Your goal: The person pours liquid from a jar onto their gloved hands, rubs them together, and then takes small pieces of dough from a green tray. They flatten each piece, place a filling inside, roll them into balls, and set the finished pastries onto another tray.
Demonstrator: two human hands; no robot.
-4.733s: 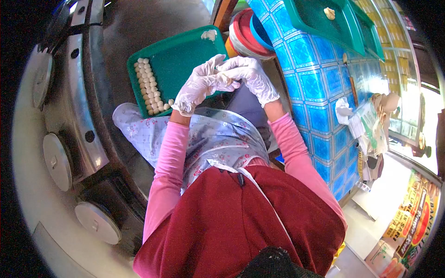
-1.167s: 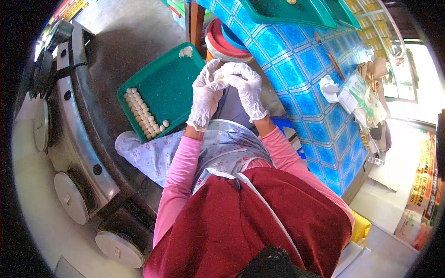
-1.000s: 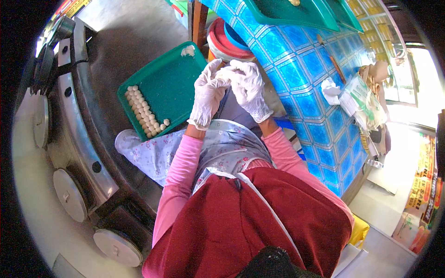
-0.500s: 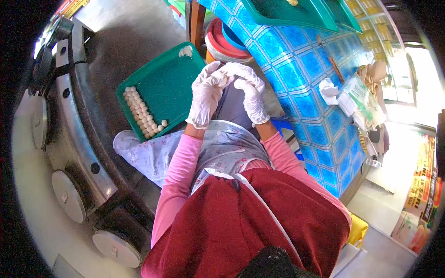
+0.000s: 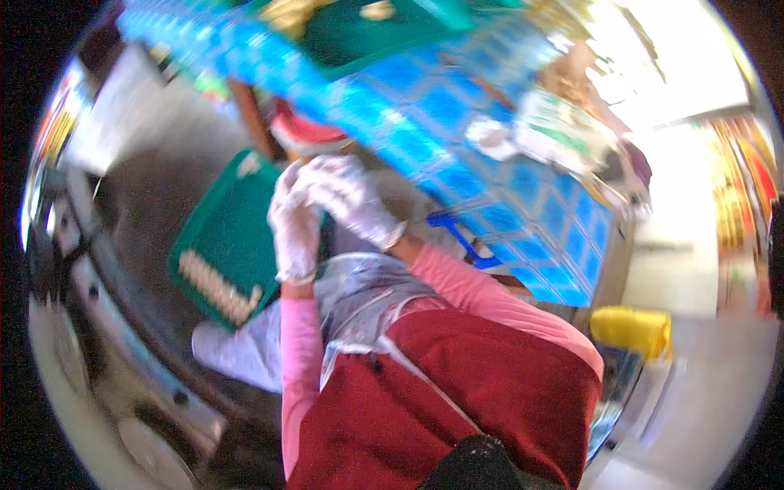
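Observation:
Both hands wear white gloves and meet fingertip to fingertip over the right edge of a green tray [image 5: 237,220]. My left hand [image 5: 296,224] has its fingers bent inward. My right hand [image 5: 347,196] curls toward it, its fingers pressed against the left ones. Whatever lies between the fingertips is hidden and blurred. In the tray, rows of small pale balls [image 5: 214,286] line the lower left side, and a pale lump [image 5: 249,165] sits at the top corner.
A table with a blue checked cloth [image 5: 498,204] runs along the right, holding another green tray [image 5: 359,37], white crumpled paper [image 5: 490,137] and a plastic bag [image 5: 563,131]. A red-rimmed bucket [image 5: 306,131] stands beyond my hands. A metal stove edge [image 5: 139,343] is at left.
The whole view has swung and blurred, so the table and tray appear shifted left. My hands remain together, now lower and further left in the picture. More of the table's upper tray shows.

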